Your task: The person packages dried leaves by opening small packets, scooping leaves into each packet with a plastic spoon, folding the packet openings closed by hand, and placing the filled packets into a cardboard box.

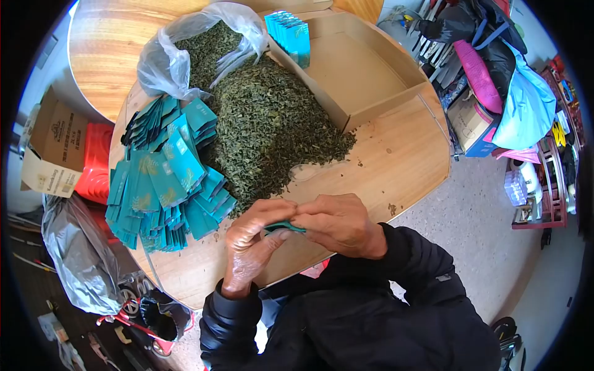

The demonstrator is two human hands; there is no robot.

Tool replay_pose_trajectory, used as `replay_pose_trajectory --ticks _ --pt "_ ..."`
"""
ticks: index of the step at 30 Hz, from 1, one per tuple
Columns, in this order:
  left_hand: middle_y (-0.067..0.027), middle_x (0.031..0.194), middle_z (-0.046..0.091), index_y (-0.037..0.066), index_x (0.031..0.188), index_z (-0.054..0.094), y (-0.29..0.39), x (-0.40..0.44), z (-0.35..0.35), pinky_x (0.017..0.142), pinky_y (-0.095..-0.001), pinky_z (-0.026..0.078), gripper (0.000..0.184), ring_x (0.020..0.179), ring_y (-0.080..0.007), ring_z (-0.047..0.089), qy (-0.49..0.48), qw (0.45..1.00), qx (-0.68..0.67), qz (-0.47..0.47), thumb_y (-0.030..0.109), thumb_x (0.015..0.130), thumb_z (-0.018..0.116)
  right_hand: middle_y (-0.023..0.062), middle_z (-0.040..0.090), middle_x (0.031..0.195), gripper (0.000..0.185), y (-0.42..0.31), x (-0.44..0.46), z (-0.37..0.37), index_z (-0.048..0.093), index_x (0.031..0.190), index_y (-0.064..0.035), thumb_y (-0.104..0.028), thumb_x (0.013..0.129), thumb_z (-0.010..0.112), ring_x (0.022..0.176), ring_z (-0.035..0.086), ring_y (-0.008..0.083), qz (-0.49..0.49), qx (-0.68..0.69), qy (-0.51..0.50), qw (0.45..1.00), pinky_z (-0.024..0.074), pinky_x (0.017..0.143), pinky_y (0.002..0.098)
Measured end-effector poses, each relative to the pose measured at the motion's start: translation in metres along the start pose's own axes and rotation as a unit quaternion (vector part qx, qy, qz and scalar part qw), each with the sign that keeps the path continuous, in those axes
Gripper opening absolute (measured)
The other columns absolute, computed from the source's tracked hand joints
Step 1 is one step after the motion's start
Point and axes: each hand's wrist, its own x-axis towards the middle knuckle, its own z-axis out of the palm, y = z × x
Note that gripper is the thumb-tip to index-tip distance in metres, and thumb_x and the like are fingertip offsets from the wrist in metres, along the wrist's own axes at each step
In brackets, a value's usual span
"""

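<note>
A small teal packet [284,227] is held between both hands at the near edge of the table, its mouth slightly parted. My left hand [253,238] grips it from the left, thumb on the near side. Closed fingers of my right hand [337,224] press at its right end; their tips are partly hidden. Just beyond the hands spreads a big heap of dried tea leaves [266,123]. To its left lies a pile of flat teal packets [158,182], fanned over one another.
A clear plastic bag [161,65] of leaves lies behind the heap. At the back right sits a shallow cardboard box [371,102], with upright teal packets [291,37] at its left corner. A carton [59,142] stands left of the wooden table [402,167].
</note>
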Motion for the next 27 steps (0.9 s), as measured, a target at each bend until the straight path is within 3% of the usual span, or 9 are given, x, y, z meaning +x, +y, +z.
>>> replay_pose_trajectory --ticks 2,6,8,11,15,17,21,23,27 --pt "-0.0173 0.115 0.074 -0.002 0.105 0.075 -0.004 -0.001 0.002 0.095 -0.0397 0.054 0.021 0.108 -0.0286 0.069 0.004 0.999 0.025 0.02 0.004 0.086 0.081 0.0098 0.074 0.103 0.032 0.002 -0.005 0.003 0.072 0.11 -0.0059 -0.003 0.08 0.083 0.085 0.073 0.0273 0.034 0.012 0.001 0.999 0.0593 0.072 0.0362" --pt "-0.0174 0.11 0.075 -0.002 0.099 0.075 -0.004 -0.002 0.01 0.093 -0.0397 0.055 0.014 0.104 -0.0292 0.07 0.026 0.994 0.077 0.068 0.005 0.088 0.079 0.0117 0.074 0.103 0.033 -0.002 -0.005 0.001 0.07 0.11 -0.0044 0.002 0.08 0.081 0.082 0.073 0.0279 0.059 0.037 0.013 0.997 0.0575 0.066 0.0354" --pt "-0.0169 0.106 0.075 -0.002 0.101 0.074 -0.008 0.0 0.014 0.091 -0.0392 0.055 0.012 0.101 -0.0288 0.07 0.062 0.982 0.106 0.143 0.004 0.09 0.077 0.0118 0.074 0.104 0.031 -0.003 -0.004 0.0 0.069 0.11 -0.004 0.003 0.082 0.08 0.087 0.072 0.0258 0.146 0.09 -0.012 0.985 0.057 0.07 0.0338" --pt "-0.0145 0.103 0.074 -0.001 0.103 0.073 -0.008 -0.001 0.022 0.089 -0.0364 0.055 0.015 0.098 -0.0284 0.07 0.103 0.978 0.095 0.157 -0.001 0.089 0.077 0.0115 0.073 0.104 0.03 0.0 -0.004 0.001 0.07 0.11 -0.0036 0.005 0.083 0.079 0.09 0.072 0.0244 0.162 0.137 -0.013 0.977 0.0571 0.073 0.033" --pt "-0.0144 0.102 0.073 -0.001 0.104 0.073 -0.011 -0.001 0.021 0.087 -0.0368 0.055 0.013 0.096 -0.0287 0.07 0.093 0.98 0.114 0.133 0.0 0.091 0.076 0.0117 0.073 0.104 0.03 0.001 -0.008 -0.001 0.071 0.11 -0.0035 0.007 0.083 0.078 0.089 0.072 0.0243 0.14 0.112 0.014 0.984 0.0574 0.074 0.0331" --pt "-0.0146 0.102 0.073 -0.002 0.105 0.072 -0.008 0.0 0.019 0.088 -0.0395 0.055 0.014 0.096 -0.0281 0.07 0.061 0.985 0.123 0.108 -0.001 0.092 0.073 0.0123 0.071 0.1 0.025 0.0 -0.008 -0.004 0.071 0.109 -0.0039 0.002 0.086 0.078 0.09 0.071 0.0298 0.12 0.072 0.015 0.99 0.0571 0.076 0.0359" --pt "-0.0143 0.101 0.073 -0.002 0.105 0.072 -0.008 -0.002 0.015 0.087 -0.0393 0.056 0.014 0.094 -0.028 0.069 0.042 0.981 0.144 0.125 -0.004 0.091 0.073 0.012 0.071 0.099 0.025 0.001 -0.011 -0.002 0.071 0.109 -0.0045 0.001 0.086 0.078 0.089 0.071 0.0301 0.121 0.076 0.012 0.99 0.057 0.075 0.0362" --pt "-0.0148 0.101 0.072 -0.002 0.106 0.071 -0.006 -0.002 0.018 0.087 -0.0384 0.056 0.016 0.094 -0.0282 0.069 0.052 0.976 0.162 0.135 -0.006 0.091 0.072 0.0117 0.07 0.098 0.025 -0.002 -0.007 -0.003 0.07 0.109 -0.0046 0.0 0.086 0.078 0.088 0.071 0.0304 0.171 0.105 -0.004 0.98 0.0569 0.074 0.0367" --pt "-0.0152 0.1 0.072 -0.002 0.106 0.071 -0.012 -0.003 0.022 0.087 -0.0378 0.055 0.015 0.094 -0.0284 0.069 0.056 0.966 0.199 0.153 -0.005 0.092 0.072 0.0115 0.07 0.098 0.026 0.005 -0.01 -0.004 0.07 0.11 -0.0047 0.0 0.086 0.078 0.087 0.071 0.0306 0.146 0.1 -0.014 0.984 0.0568 0.073 0.0367"
